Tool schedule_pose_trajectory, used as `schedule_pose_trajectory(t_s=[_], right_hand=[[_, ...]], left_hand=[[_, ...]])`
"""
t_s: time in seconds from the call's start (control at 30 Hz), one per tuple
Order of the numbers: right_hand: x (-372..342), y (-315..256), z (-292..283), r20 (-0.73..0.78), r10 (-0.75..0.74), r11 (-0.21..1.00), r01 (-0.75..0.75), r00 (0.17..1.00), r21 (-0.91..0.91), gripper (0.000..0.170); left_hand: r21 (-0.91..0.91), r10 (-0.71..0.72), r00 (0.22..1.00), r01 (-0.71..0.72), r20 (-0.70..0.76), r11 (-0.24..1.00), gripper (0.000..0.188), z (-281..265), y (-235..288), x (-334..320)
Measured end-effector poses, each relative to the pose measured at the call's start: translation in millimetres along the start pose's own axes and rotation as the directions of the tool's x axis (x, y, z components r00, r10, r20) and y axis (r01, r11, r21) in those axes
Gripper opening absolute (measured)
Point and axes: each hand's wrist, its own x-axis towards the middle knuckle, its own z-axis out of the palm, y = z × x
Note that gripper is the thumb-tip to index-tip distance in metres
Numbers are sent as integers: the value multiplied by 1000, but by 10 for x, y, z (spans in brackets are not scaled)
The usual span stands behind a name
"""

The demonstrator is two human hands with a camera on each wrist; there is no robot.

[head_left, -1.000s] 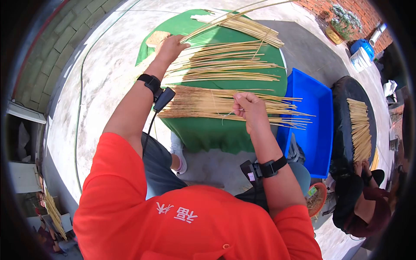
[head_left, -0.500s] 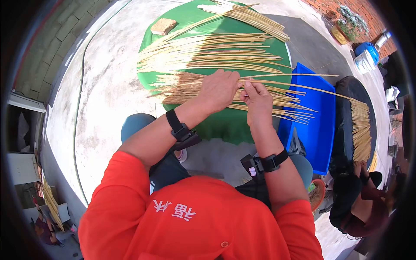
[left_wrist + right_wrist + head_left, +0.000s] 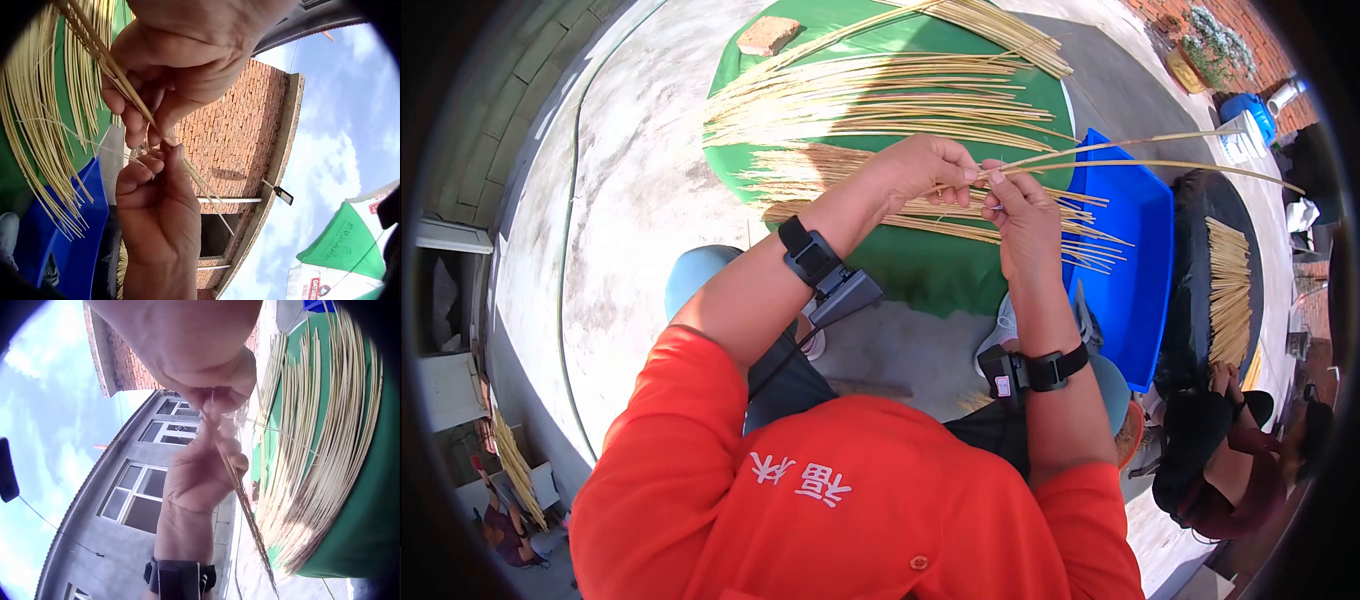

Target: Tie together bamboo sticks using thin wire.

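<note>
Both hands meet over the near side of a table with a green cloth [image 3: 940, 270]. My left hand [image 3: 925, 165] pinches a couple of thin dry stalks [image 3: 1140, 162], whose bare ends reach off to the right; their brushy ends show in the right wrist view. Close beside it, my right hand [image 3: 1025, 205] pinches the same stalks between thumb and fingers. From its fingers a thin white string [image 3: 81, 137] runs to a row of stalks [image 3: 1090, 225] lying under the hands. That row is bound across by string.
Loose stalks [image 3: 880, 100] lie farther back, with another bundle [image 3: 1000, 35] and a brick [image 3: 768, 36]. A blue tub [image 3: 1135, 300] stands right of the table. Beyond it, a black-covered round table [image 3: 1190, 260] bears more stalks, with another person [image 3: 1240, 470] seated there.
My left hand came from the back left with the stalks and joined the right hand over the row. Since then both hands have shifted slightly right with the stalks.
</note>
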Motion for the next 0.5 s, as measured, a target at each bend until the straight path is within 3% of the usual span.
schedule_pose_trajectory(t_s=[0.17,0.5], right_hand=[[-31,12,1,7,7,998,-7,1000,-67,16],[31,-66,-126,-94,-32,984,15,995,-175,14]], left_hand=[[-62,-14,999,17,42,998,10,-5,-41,-19],[-49,-35,999,33,-42,998,11,-5,-11,-33]])
